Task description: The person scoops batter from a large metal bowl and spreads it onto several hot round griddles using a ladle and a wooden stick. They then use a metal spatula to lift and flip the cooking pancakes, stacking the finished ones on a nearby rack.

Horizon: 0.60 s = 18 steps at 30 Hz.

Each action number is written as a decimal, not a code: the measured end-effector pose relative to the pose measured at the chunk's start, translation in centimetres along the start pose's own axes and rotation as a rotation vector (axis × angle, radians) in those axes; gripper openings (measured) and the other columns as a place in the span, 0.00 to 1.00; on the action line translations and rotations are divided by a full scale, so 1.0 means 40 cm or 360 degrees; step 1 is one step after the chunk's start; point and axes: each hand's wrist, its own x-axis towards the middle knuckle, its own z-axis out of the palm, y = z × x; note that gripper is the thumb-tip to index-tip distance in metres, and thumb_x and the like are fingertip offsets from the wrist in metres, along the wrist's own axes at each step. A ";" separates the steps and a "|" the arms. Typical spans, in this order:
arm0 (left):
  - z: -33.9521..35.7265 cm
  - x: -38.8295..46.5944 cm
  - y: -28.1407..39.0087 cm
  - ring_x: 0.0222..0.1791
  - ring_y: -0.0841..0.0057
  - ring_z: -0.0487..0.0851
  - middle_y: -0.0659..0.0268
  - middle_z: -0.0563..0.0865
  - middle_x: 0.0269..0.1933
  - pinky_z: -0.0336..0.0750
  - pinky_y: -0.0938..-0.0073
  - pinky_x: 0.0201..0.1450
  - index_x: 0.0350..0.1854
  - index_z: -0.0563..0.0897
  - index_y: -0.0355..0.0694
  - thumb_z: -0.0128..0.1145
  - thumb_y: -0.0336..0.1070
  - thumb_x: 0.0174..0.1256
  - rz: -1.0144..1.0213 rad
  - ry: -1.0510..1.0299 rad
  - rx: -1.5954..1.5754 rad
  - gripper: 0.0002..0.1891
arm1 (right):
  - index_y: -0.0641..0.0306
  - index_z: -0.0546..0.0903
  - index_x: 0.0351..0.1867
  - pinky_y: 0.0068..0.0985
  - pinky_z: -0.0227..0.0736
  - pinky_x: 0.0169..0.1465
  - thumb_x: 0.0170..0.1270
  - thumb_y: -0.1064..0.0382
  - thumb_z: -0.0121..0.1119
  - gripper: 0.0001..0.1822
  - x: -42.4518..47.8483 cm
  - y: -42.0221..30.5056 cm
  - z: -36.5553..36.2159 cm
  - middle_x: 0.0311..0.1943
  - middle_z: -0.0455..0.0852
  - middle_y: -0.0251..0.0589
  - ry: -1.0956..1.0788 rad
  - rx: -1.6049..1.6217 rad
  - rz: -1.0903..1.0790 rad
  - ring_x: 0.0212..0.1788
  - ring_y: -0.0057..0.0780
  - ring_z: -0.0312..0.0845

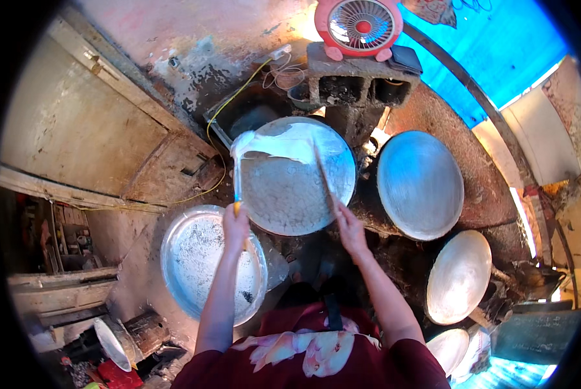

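In front of me is a large round metal griddle pan (290, 194). A thin, whitish sheet (280, 145), perhaps dough, stretches across its far part. My left hand (236, 227) is closed round the yellow end of a long, light-coloured tool (238, 180), whose far tip is covered by a white mass at the pan's left rim. My right hand (349, 228) grips a long, thin dark stick (323, 175) that slants over the pan's right side to the sheet's right end. Below my left forearm lies a wide, shallow metal basin (188, 262) with white residue.
Round metal pans (420, 185) (459, 277) stand on the right. Beyond the griddle, a pink fan (363, 29) rests on a concrete block (363, 68). A yellow cord (211, 141) runs along the left. A dark, open container (256, 112) lies behind the griddle.
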 end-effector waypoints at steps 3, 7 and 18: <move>0.085 -0.039 0.057 0.37 0.51 0.85 0.47 0.85 0.36 0.76 0.54 0.39 0.47 0.74 0.37 0.55 0.39 0.69 0.0336 0.0067 0.0060 0.12 | 0.61 0.74 0.64 0.29 0.70 0.61 0.72 0.58 0.52 0.22 0.033 -0.088 0.053 0.56 0.82 0.52 -0.0175 -0.0087 -0.0204 0.59 0.36 0.79; 0.084 -0.011 0.068 0.37 0.45 0.84 0.43 0.85 0.35 0.75 0.48 0.39 0.49 0.73 0.38 0.54 0.41 0.69 0.0562 0.0010 0.0719 0.13 | 0.60 0.74 0.66 0.22 0.68 0.61 0.72 0.62 0.53 0.21 0.030 -0.130 -0.060 0.57 0.83 0.40 -0.0064 0.0294 0.0211 0.57 0.21 0.76; -0.109 0.007 -0.210 0.30 0.60 0.84 0.52 0.83 0.30 0.75 0.64 0.34 0.51 0.72 0.36 0.60 0.31 0.60 0.0103 0.0070 0.0116 0.18 | 0.62 0.75 0.64 0.28 0.70 0.61 0.71 0.60 0.54 0.21 0.053 -0.057 -0.025 0.56 0.83 0.50 -0.0074 -0.0024 -0.0100 0.60 0.36 0.79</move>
